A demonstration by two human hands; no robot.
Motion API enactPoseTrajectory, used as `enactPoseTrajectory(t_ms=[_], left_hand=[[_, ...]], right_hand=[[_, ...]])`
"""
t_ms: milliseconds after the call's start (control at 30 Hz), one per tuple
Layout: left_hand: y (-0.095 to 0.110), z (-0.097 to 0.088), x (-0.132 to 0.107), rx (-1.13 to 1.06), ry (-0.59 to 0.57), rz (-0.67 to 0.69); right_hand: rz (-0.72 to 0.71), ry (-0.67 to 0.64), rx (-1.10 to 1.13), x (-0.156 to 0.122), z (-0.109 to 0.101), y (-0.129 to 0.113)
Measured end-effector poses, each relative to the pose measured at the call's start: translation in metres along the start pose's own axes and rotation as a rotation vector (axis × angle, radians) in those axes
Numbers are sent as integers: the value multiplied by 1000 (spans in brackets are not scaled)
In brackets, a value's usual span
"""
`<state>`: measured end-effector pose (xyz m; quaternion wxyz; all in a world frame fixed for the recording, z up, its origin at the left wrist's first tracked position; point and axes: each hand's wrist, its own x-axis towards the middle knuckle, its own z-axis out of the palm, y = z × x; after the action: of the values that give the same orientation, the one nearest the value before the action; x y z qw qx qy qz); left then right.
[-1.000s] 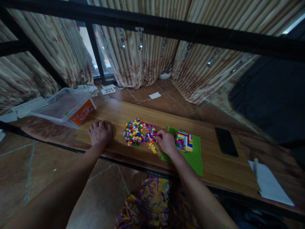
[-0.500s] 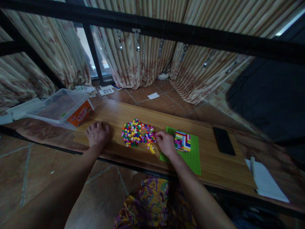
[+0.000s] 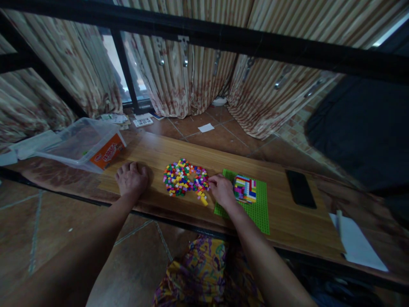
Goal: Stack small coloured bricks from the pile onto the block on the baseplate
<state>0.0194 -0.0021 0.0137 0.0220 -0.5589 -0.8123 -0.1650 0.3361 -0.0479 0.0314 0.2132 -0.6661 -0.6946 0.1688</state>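
While your bench (image 3: pixel 287 226) carries the green baseplate (image 3: pixel 260 215) and the brick pile (image 3: pixel 181 181), your left hand (image 3: pixel 131 179) lies palm-down, unclenched. Your right hand (image 3: pixel 222 190) pinches at the pile's right edge, whether on anything I cannot tell, beside the baseplate's brick build (image 3: pixel 246 189).

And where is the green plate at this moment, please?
In the head view, the green plate lies right of centre on the board, between the loose bricks and the phone, with the right hand over its left edge.
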Motion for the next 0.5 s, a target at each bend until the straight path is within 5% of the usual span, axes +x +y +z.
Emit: enactPoseTrajectory(t_ms=[500], left_hand=[[-2,3,1,-19,10,22]], right_hand=[[19,35,-60,-1,5,-2]])
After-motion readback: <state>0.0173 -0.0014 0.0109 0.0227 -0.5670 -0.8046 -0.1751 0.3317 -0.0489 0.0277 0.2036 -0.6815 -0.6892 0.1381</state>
